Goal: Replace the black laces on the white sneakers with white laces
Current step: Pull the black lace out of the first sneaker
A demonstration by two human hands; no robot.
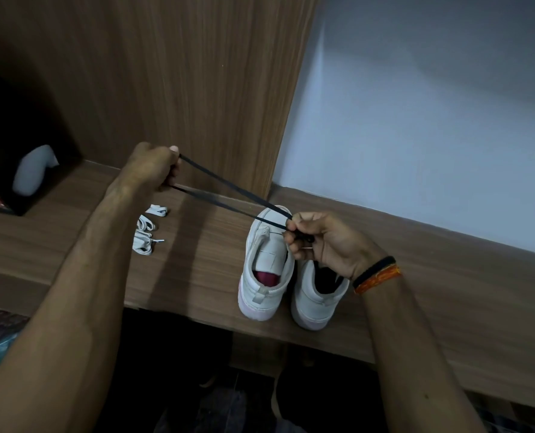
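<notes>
**Black lace stretched between both hands above the sneakers**

I am looking down at a wooden shelf [197, 270] where two white sneakers [267, 270] are standing side by side, heels toward me, near the shelf's front edge. The left sneaker is showing a bare tongue and a red lining inside; I am seeing no lace on the part of it in view. The right sneaker [317, 295] is sitting partly under my right hand, so I cannot tell how its eyelets are looking.

My left hand [152, 168] is raised up and to the left of the shoes, its fingers curling closed around a black lace [228, 192]. Two strands of that lace are running taut and diagonally down to my right hand [319, 242], which is hovering over the toe end of the shoes. Its thumb and fingertips [291, 231] are pinching the lace, and a bunched dark portion is sitting inside the curled fingers. Black and orange bands [377, 273] are circling that wrist.

The white laces [147, 232] are lying in a loose tangle on the shelf, left of the sneakers and well apart from them, below my left forearm.

A wood-grain panel [197, 89] is rising behind the shelf, with a pale wall [431, 120] to its right.
</notes>
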